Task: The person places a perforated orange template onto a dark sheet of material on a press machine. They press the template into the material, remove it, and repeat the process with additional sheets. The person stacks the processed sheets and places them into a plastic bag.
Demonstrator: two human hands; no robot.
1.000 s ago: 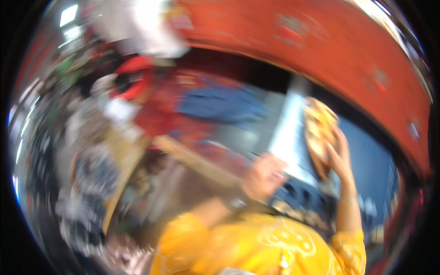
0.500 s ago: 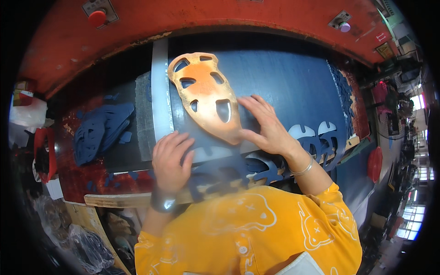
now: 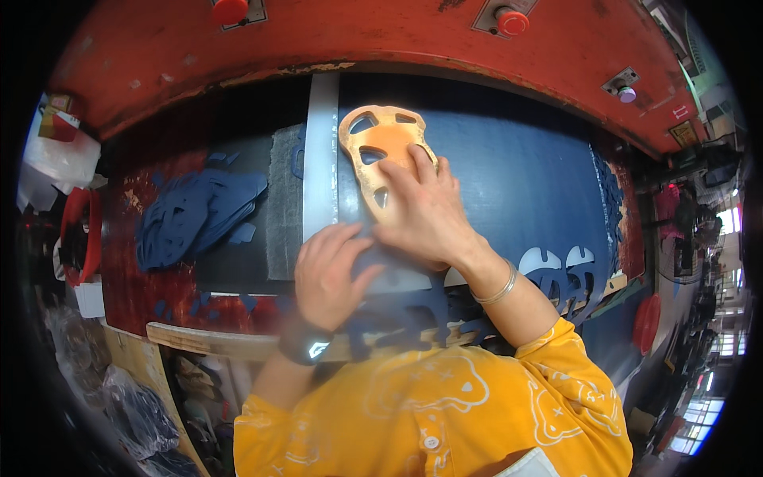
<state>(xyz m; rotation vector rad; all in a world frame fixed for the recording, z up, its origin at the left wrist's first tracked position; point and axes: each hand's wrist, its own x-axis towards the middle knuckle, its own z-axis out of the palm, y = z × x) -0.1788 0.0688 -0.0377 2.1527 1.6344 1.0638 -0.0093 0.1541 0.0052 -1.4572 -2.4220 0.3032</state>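
Note:
An orange-tan cutting die (image 3: 397,133), shaped like a sole and pierced with several openings, lies on the dark blue sheet (image 3: 517,167) near a pale strip (image 3: 321,151). Over its lower right part rests my right hand (image 3: 429,211), fingers spread across the top; the hand hides that end of the die. My left hand (image 3: 327,274), slightly blurred, is close to the die's near end and the sheet's near edge, with its thumb apart from the fingers. Nothing shows in it. The sheet's near edge (image 3: 560,290) has cut-out gaps and hangs toward me.
Blue cut pieces (image 3: 195,211) are piled on the left of the bed. A red machine beam (image 3: 381,36) with red push-buttons (image 3: 511,21) spans the far side. Along the near edge runs a wooden bar (image 3: 214,340). Clear plastic bags (image 3: 139,413) sit at lower left.
My right hand has moved left, from beside the die onto its top. The left hand stays by the near end. The view has shifted, so the scene appears farther right.

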